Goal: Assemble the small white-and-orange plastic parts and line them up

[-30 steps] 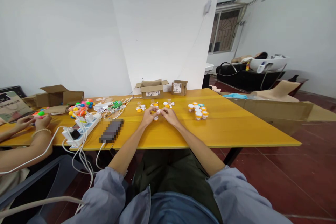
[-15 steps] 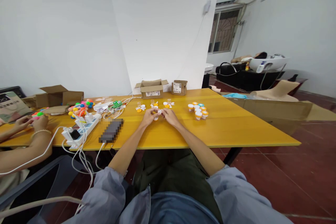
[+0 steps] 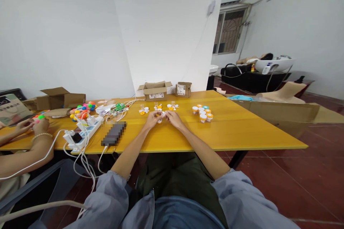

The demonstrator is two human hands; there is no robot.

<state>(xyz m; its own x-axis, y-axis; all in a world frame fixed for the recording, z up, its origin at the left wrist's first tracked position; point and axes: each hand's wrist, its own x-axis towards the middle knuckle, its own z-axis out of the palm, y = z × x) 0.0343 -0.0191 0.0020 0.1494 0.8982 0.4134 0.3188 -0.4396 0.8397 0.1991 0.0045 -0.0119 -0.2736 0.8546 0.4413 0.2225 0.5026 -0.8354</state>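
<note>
small white piece (image 3: 162,114) sits just above the yellow worktop (image 3: 242,132), near its far middle, between the two hands. left hand (image 3: 152,118) and right hand (image 3: 173,117) meet on it, wrists resting on the worktop. grip on each side: fingertips pressed together, pinching the piece from left and right; what the piece is reads too small to tell. loose small white and orange bits (image 3: 172,107) lie just beyond the hands. cluster of small jars with orange and white lids (image 3: 202,112) stands near, to the right. open cardboard box (image 3: 156,90) and a smaller box (image 3: 184,89) sit at the far edge. well to the left: dark device (image 3: 114,133), white power strip (image 3: 83,132) with cables, coloured balls (image 3: 82,108). a co-worker's hands (image 3: 32,126) rest at the left end.
</note>
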